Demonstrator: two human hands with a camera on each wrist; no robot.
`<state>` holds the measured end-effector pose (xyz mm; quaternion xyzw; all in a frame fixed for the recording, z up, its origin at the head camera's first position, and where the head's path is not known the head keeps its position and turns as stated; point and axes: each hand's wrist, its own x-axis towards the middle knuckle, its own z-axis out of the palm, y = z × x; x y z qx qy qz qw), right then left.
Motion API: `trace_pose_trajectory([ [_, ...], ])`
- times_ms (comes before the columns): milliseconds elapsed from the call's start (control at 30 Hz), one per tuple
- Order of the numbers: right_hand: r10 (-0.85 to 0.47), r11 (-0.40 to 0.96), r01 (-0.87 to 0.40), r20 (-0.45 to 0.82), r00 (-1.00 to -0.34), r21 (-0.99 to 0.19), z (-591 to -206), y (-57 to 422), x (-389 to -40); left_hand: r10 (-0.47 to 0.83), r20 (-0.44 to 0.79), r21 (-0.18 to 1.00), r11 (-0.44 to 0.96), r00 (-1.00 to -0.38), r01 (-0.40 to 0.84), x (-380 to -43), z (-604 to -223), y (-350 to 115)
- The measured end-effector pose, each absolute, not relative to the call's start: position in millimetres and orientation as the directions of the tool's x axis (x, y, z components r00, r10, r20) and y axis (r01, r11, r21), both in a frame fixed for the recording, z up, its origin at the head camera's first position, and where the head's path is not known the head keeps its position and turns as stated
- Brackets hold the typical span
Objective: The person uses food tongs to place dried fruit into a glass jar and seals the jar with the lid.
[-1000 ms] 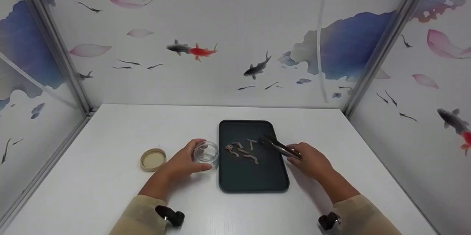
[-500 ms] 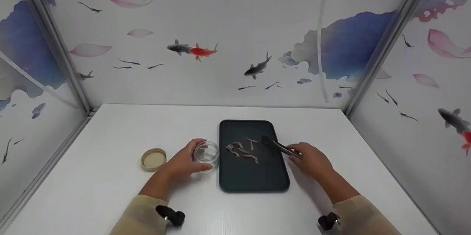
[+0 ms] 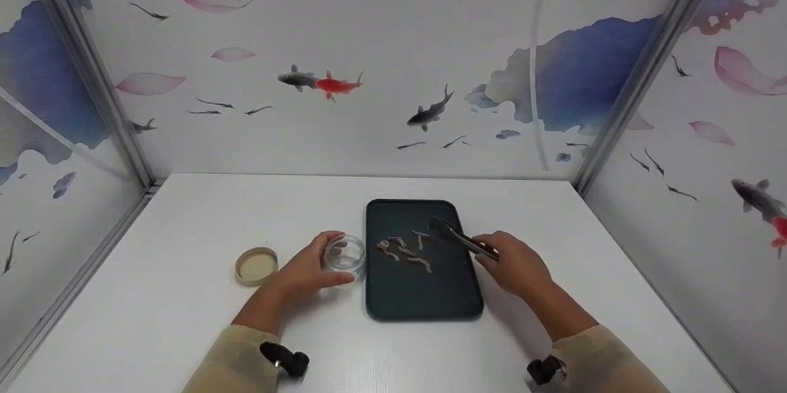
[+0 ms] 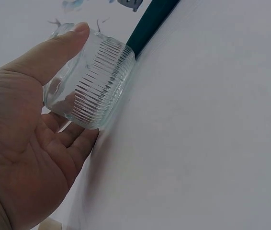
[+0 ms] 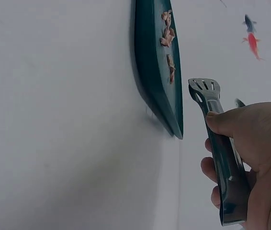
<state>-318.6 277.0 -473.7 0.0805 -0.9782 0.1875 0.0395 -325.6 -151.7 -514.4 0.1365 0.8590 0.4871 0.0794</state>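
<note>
My left hand [image 3: 310, 267] holds a clear glass jar [image 3: 345, 256], thumb and fingers curled round its sides, beside the left edge of the dark green tray [image 3: 424, 304]. In the left wrist view the jar [image 4: 95, 79] shows a ribbed wall and looks empty. With my right hand [image 3: 516, 264] I grip metal tongs [image 3: 464, 239]; their heads hover over the tray's upper right part. Several thin, brownish dried strips [image 3: 420, 264] lie in the middle of the tray, apart from the tongs. The right wrist view shows the slotted tong head [image 5: 205, 87] with nothing in it.
A round beige lid [image 3: 256, 267] lies on the white table [image 3: 203, 214] to the left of my left hand. Printed white panels [image 3: 369, 134] enclose the table at the back and both sides.
The right hand and tongs have shifted slightly up and to the left over the tray. My left hand, the jar, and the strips stay in place.
</note>
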Motion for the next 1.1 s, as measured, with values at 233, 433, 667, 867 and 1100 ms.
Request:
trace_pose_trajectory([
  [233, -0.160, 0.902, -0.196, 0.123, -0.979, -0.385, -465.4, 258.7, -311.3, 0.297, -0.026, 0.862, 0.490, -0.954, 0.129, -326.1, -514.8, -150.8],
  [433, -0.168, 0.896, -0.206, 0.129, -0.977, -0.394, -458.4, 244.1, -306.8, 0.294, -0.033, 0.859, 0.497, -0.955, 0.124, -325.2, -514.6, -150.6],
  [667, -0.195, 0.869, -0.247, 0.161, -0.967, -0.429, -452.9, 224.0, -303.4, 0.292, -0.013, 0.860, 0.491, -0.956, 0.138, -326.0, -515.6, -150.3],
  [867, -0.203, 0.864, -0.257, 0.167, -0.965, -0.433, -447.8, 204.4, -299.1, 0.295, -0.012, 0.868, 0.477, -0.955, 0.137, -326.4, -517.0, -150.4],
  [1100, -0.228, 0.848, -0.291, 0.191, -0.955, -0.442, -445.1, 183.7, -293.3, 0.304, -0.021, 0.862, 0.488, -0.952, 0.137, -326.4, -515.8, -150.9],
])
